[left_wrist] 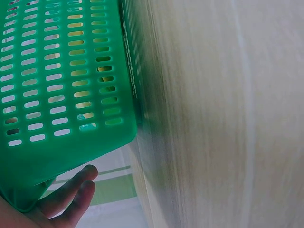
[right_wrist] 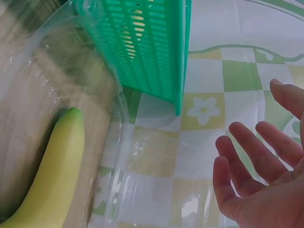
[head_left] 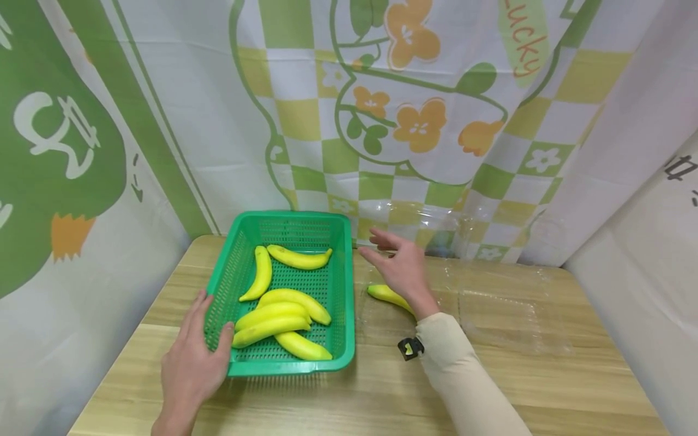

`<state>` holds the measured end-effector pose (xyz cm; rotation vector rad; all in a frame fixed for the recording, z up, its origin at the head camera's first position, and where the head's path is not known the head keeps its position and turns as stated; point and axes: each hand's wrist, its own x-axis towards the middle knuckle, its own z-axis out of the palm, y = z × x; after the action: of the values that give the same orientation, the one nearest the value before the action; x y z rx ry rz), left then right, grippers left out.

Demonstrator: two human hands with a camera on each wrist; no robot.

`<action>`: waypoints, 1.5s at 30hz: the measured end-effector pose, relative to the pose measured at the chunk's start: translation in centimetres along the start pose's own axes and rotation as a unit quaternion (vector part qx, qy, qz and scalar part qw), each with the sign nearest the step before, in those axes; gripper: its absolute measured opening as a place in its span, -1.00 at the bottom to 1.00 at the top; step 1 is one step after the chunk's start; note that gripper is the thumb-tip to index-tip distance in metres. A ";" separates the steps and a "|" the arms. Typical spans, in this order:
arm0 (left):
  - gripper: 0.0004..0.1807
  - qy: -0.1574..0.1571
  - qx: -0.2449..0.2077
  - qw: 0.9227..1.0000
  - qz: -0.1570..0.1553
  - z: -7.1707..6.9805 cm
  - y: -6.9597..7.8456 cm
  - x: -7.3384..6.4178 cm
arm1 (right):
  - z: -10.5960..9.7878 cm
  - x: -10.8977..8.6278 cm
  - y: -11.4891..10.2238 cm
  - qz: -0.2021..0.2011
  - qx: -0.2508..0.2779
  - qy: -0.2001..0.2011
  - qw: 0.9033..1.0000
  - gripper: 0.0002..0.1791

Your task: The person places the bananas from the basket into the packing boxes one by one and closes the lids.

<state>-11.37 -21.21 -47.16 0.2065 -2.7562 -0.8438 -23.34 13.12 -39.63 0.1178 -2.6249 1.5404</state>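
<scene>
Soft, even light brightens the head view, where highlights glint off a clear plastic box (head_left: 498,306) and a faint shadow falls beneath a green basket (head_left: 294,367); the left wrist view is dimmer, its worktop (left_wrist: 213,118) blurred.

A wood-grained table (head_left: 382,402) set among pale printed surfaces.

Behind the table hangs a white curtain (head_left: 218,133) printed with green-and-yellow checks (head_left: 338,156), white flowers (head_left: 544,160), orange blossoms (head_left: 420,124) and, high above the tabletop, the orange word "Lucky" (head_left: 523,39) on a green patch. Left of the table, a white hanging (head_left: 82,327) carries a broad green shape (head_left: 71,163) with white markings (head_left: 23,118) and a jagged orange patch (head_left: 71,236). Right of the table, a pale panel (head_left: 638,260) shows dark strokes (head_left: 680,167) near its far edge. The light over the table is soft.
</scene>
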 end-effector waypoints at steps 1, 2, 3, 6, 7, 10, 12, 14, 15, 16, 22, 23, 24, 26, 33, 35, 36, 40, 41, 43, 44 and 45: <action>-0.26 0.001 0.000 1.000 0.001 0.0 0.0 0.0 | 0.1 0.0 -0.1 0.001 0.001 -0.003 1.000 -0.39; -0.26 0.001 -0.001 1.000 0.001 0.0 0.0 0.0 | 0.2 0.1 -0.2 0.002 0.002 -0.005 1.000 -0.39; -0.26 0.002 -0.001 1.000 0.002 0.0 0.0 0.0 | 0.3 0.1 -0.4 0.001 0.004 -0.007 1.000 -0.39; -0.26 0.004 -0.001 1.000 0.003 0.0 0.0 0.0 | 0.7 0.3 -0.8 -0.002 0.006 -0.008 1.000 -0.39; -0.26 0.004 -0.001 1.000 0.003 0.0 0.0 0.0 | 0.8 0.3 -0.9 -0.005 0.006 -0.007 1.000 -0.39; -0.27 0.004 -0.001 1.000 0.003 0.0 0.1 0.0 | 1.2 0.4 -1.4 -0.014 0.010 -0.008 1.000 -0.42; -0.27 0.003 0.000 1.000 0.002 0.0 0.1 0.0 | 1.5 0.4 -1.7 -0.020 0.014 -0.011 1.000 -0.42; -0.27 0.002 0.001 1.000 0.000 0.0 0.2 -0.1 | 1.8 0.4 -1.9 -0.026 0.017 -0.013 0.999 -0.42; -0.27 0.001 0.001 1.000 -0.001 0.0 0.2 -0.1 | 1.9 0.5 -2.1 -0.030 0.018 -0.014 0.999 -0.42; -0.27 0.001 0.001 1.000 -0.002 0.0 0.2 -0.1 | 2.1 0.5 -2.3 -0.033 0.019 -0.013 0.999 -0.42; -0.26 -0.006 0.002 1.000 -0.006 -0.1 0.2 -0.1 | 2.9 0.7 -3.2 -0.040 0.027 -0.015 0.999 -0.45; -0.26 -0.007 0.002 1.000 -0.006 -0.1 0.2 -0.1 | 3.0 0.7 -3.3 -0.039 0.030 -0.016 0.999 -0.45; -0.26 -0.006 0.003 1.000 -0.006 -0.1 0.2 -0.1 | 3.0 0.7 -3.5 -0.039 0.031 -0.017 0.999 -0.45; -0.26 -0.005 0.003 1.000 -0.005 -0.1 0.2 -0.1 | 3.2 0.7 -3.8 -0.040 0.039 -0.021 0.998 -0.46; -0.25 -0.004 0.002 1.000 -0.006 0.0 0.1 -0.1 | 4.3 1.0 -4.6 -0.044 0.049 -0.037 0.997 -0.45; -0.25 -0.003 0.002 1.000 -0.006 0.0 0.1 -0.1 | 4.6 1.1 -4.9 -0.043 0.052 -0.038 0.997 -0.46; -0.25 -0.003 0.001 1.000 -0.006 0.0 0.1 -0.1 | 4.8 1.2 -5.0 -0.042 0.054 -0.037 0.997 -0.46; -0.25 -0.004 0.001 1.000 -0.006 0.0 0.1 -0.1 | 5.5 1.4 -5.6 -0.040 0.068 -0.040 0.996 -0.47; -0.26 -0.005 0.000 1.000 -0.006 0.0 0.1 -0.1 | 5.7 1.4 -5.7 -0.037 0.071 -0.043 0.996 -0.48; -0.26 -0.005 0.001 1.000 -0.006 0.0 0.1 0.0 | 6.0 1.5 -6.0 -0.033 0.076 -0.051 0.995 -0.48; -0.26 -0.005 0.000 1.000 -0.006 0.0 0.1 0.0 | 6.2 1.5 -6.1 -0.031 0.077 -0.055 0.995 -0.48; -0.26 -0.005 0.000 1.000 -0.006 0.0 0.2 0.0 | 6.4 1.5 -6.2 -0.030 0.077 -0.058 0.995 -0.49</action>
<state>-11.36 -21.09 -47.05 0.2187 -2.7674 -0.8492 -24.40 4.54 -37.19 0.3045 -2.5578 1.7638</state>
